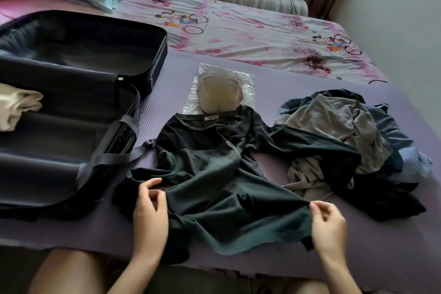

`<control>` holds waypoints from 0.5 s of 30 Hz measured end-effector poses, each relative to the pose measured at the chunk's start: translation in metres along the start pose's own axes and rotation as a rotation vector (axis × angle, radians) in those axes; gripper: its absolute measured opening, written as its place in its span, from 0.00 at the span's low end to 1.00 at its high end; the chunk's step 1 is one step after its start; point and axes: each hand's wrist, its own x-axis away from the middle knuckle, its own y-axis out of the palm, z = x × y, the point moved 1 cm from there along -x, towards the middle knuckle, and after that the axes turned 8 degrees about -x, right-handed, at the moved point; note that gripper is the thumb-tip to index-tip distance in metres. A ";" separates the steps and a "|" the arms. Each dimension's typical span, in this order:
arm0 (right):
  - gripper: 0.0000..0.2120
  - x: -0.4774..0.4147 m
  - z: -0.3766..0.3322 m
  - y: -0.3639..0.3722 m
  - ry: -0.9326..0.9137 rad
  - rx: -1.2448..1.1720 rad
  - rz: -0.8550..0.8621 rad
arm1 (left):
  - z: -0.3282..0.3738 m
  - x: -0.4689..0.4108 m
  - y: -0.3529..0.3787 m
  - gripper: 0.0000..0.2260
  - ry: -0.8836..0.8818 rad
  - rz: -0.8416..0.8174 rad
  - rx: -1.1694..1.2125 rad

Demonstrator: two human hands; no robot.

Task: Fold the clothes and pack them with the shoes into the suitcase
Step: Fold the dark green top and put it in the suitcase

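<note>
Forearms reach in over the near edge of the purple mat point(286, 83). The left hand point(149, 207), fingers curled, pinches the left side of a dark green top's point(214, 174) hem. The right hand point(328, 224) pinches the hem's right corner. The top lies spread beyond both hands, neckline farthest. Left of the left hand, an open suitcase point(143, 31) holds a folded white garment point(16, 105). Beyond the right hand sits a heap of unfolded clothes point(346, 131). Past the neckline lies a clear plastic bag point(247, 83), its contents blurred.
</note>
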 end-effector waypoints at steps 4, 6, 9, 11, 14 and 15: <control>0.03 0.008 -0.005 -0.033 -0.037 0.157 0.048 | -0.008 -0.001 -0.009 0.10 0.086 0.002 -0.132; 0.03 0.016 -0.001 -0.041 -0.043 0.292 0.016 | -0.011 0.004 -0.007 0.11 0.096 -0.045 -0.175; 0.04 0.029 0.010 -0.037 -0.067 0.519 -0.086 | -0.017 0.014 -0.001 0.10 0.085 -0.151 -0.318; 0.05 0.034 0.012 -0.027 -0.159 0.547 -0.090 | -0.017 0.018 0.001 0.10 0.117 -0.151 -0.414; 0.08 0.035 0.005 0.003 -0.295 0.503 -0.141 | -0.011 0.014 0.000 0.10 0.236 -0.091 -0.474; 0.09 0.033 0.004 0.014 -0.311 0.497 -0.165 | -0.008 0.011 0.000 0.11 0.282 -0.070 -0.483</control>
